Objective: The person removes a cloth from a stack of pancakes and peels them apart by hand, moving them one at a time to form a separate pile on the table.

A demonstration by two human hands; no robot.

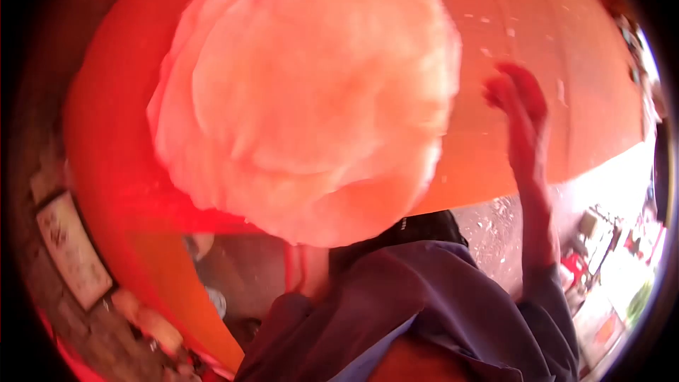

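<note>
A large, round, pale mass (304,78) with thin, layered, wavy edges fills the upper middle of the view, tinted pink by the light. It looks like thin round sheets on top of each other, but I cannot make out the material. My left forearm (308,265) runs under its near edge, and the left hand itself is hidden beneath or behind it. To the right, apart from the mass, my right hand (523,95) is over the orange surface. Its fingers are curled in and blurred, with nothing visible in them.
A wide orange-red table (481,163) lies below, with pale scraps scattered on its right part. At the lower left a pale rectangular board (74,247) rests on the floor. Several small things (590,262) crowd the right edge. Dark cloth garments (396,304) cover my lap.
</note>
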